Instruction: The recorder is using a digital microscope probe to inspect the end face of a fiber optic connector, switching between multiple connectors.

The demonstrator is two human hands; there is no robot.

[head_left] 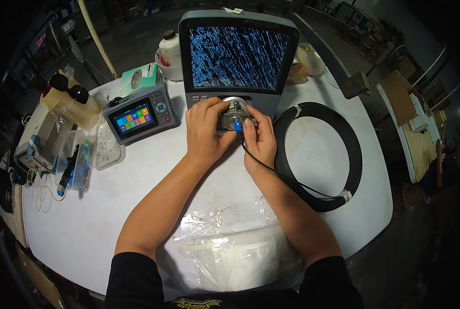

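A round metal connector holder (233, 107) sticks out from the front of a grey fibre inspection microscope (188, 51). Its screen displays blue specks and streaks on black. In the holder's front sits a blue fibre connector (237, 125) on a thin black cable (255, 159). My left hand (203, 129) wraps its fingers over the left and top of the holder, thumb below near the connector. On the other side, my right hand (261, 140) grips the holder's right edge, its thumb beside the connector; its fingertips are partly hidden. The cable runs over my right wrist to a black cable coil (354, 154).
Left of the microscope stands a grey handheld tester (165, 116) with a lit colour screen. Further left are a clear plastic bin (78, 177), sunglasses (78, 93) and a beige device (40, 141). A white bottle (170, 49) is behind. Clear plastic bags (230, 252) lie between my forearms.
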